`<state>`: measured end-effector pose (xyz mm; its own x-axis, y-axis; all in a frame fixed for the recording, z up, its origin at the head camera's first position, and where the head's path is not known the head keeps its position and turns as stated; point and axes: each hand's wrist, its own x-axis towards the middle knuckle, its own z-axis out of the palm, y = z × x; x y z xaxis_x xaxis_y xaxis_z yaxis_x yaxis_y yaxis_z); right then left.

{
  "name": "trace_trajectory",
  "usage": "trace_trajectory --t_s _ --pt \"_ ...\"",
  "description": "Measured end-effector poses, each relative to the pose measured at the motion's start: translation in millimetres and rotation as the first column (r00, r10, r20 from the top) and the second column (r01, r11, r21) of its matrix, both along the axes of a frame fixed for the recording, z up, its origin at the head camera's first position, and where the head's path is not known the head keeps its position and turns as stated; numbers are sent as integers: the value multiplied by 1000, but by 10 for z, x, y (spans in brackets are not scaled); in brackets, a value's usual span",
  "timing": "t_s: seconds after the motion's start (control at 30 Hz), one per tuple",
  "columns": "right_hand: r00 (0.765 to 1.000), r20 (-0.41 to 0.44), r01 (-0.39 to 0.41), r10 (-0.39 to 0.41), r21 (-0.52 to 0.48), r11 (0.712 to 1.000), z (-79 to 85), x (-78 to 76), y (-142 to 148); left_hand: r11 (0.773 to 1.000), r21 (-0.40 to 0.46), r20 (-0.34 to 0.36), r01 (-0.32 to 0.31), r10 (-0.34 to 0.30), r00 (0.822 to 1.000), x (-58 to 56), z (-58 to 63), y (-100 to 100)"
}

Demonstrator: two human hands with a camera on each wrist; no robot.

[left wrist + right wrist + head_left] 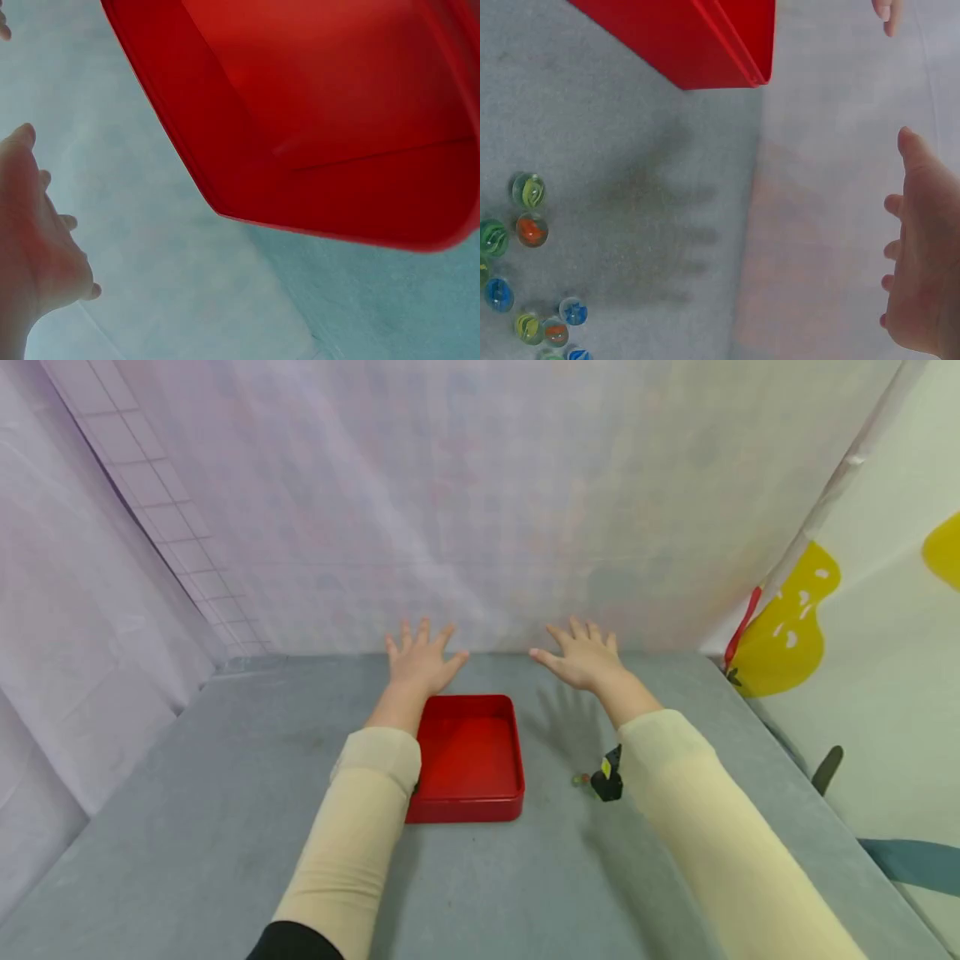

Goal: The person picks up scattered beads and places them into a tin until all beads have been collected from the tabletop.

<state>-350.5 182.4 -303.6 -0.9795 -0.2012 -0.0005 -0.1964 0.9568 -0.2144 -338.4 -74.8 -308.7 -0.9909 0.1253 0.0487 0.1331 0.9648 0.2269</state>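
Observation:
Both hands are held out over the far part of the grey table with fingers spread and nothing in them. My left hand (422, 664) is just past the far left corner of a red rectangular tray (465, 811), which looks empty inside. To the right of the tray my right hand (587, 660) hovers, casting a shadow on the table. Beneath the right forearm lie several glass marbles (531, 229) with coloured swirls, grouped at the left of the right wrist view. In the head view the sleeve and wrist camera hide most of them.
A pale curtain (480, 510) hangs behind the grey table (225, 793). White sheeting with yellow shapes (787, 635) borders the right side, and another pale sheet (90, 610) the left. A black wrist camera (607, 783) sits under the right sleeve.

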Motion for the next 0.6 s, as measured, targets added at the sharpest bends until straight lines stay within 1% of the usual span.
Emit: trace_trajectory --t_s 0.17,0.27,0.47,0.6 --pt "1000 -5 -8 8 -1 1000 53 17 20 1000 -14 -21 12 -12 1000 -12 37 -45" --pt "1000 -3 -8 8 -5 1000 82 47 41 1000 -4 -27 22 -22 999 -10 54 -73" --pt "1000 -11 -19 19 -9 1000 106 109 117 995 78 -34 62 -60 998 -6 76 -149" --pt "999 -27 -29 29 -25 999 101 140 165 991 103 -45 83 -78 996 5 86 -219"
